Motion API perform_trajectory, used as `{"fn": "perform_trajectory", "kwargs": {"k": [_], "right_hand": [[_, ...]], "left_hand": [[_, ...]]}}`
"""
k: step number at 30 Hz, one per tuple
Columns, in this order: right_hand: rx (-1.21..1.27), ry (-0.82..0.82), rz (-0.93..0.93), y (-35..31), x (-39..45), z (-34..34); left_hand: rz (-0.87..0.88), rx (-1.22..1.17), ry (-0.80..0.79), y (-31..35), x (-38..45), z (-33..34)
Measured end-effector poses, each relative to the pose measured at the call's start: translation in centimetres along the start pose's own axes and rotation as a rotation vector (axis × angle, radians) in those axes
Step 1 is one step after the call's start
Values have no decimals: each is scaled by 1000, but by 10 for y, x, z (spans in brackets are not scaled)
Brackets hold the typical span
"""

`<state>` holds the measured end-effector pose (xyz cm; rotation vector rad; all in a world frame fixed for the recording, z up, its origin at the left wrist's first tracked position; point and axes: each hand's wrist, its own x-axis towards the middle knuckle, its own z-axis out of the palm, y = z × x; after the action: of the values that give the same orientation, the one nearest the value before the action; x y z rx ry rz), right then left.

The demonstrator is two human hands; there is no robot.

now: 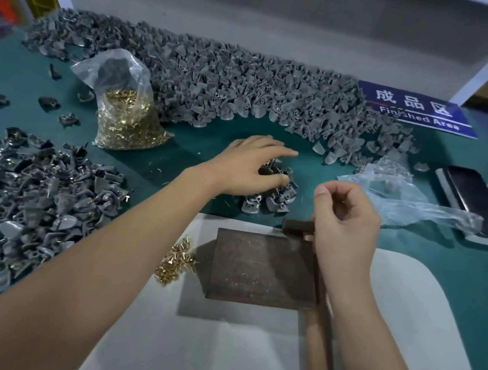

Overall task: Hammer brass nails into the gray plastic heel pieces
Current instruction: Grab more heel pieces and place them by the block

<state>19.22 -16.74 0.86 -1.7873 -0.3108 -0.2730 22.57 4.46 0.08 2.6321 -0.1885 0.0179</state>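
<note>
Our left hand (250, 164) lay on top of a small heap of gray heel pieces (276, 189), just behind the dark metal block (264, 268). Its fingers were spread over the heap, and the thumb touched one piece. We could not tell if it had picked one up.

Our right hand (344, 226) hung over the back right corner of the block. Its fingers were curled in, and the thumb tip met the first finger. We could not see anything between them, so we cannot say if it held a nail.

Under that hand lay the hammer (319, 334). Its dark head sat at the back right corner of the block, and its wooden handle ran along the block's right side toward us.

The block sat on a white board (403, 330). A little pile of loose brass nails (175, 261) lay just left of the block, at the board's edge. Far behind and left of the block stood a clear bag of brass nails (127, 116).

A big pile of gray pieces (233, 90) stretched across the green table (18, 77) well behind the block. Another pile of gray pieces with brass in them (26, 205) lay well to the left of it. Behind and right of the block were a blue sign (414, 109), a dark phone (476, 204) and some crumpled clear plastic (402, 196).
</note>
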Motion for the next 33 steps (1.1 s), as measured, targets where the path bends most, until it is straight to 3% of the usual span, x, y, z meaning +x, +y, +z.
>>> {"fn": "perform_trajectory", "kwargs": {"k": [8,13,16,21,23,26,29,30,33], "right_hand": [[34,11,73,4,3,0],[-22,-50,11,6,3,3],[-26,-65,-7,6,0,3],[-34,-68,13,5,1,0],[-24,-35,26,4,4,-3],[26,55,69,5,12,-12],[41,123,140,9,17,-20],[40,134,164,10,18,-23],[32,125,183,12,17,-20]], "left_hand": [[56,0,21,12,-16,7],[108,45,36,21,-41,16],[27,4,169,15,-51,11],[-258,-346,543,-5,-67,-18],[-324,-453,603,-6,-70,-24],[-207,-409,539,7,-65,-23],[-52,-83,333,22,-46,-22],[-75,51,276,24,-40,-23],[-378,270,202,13,-46,-34]]}}
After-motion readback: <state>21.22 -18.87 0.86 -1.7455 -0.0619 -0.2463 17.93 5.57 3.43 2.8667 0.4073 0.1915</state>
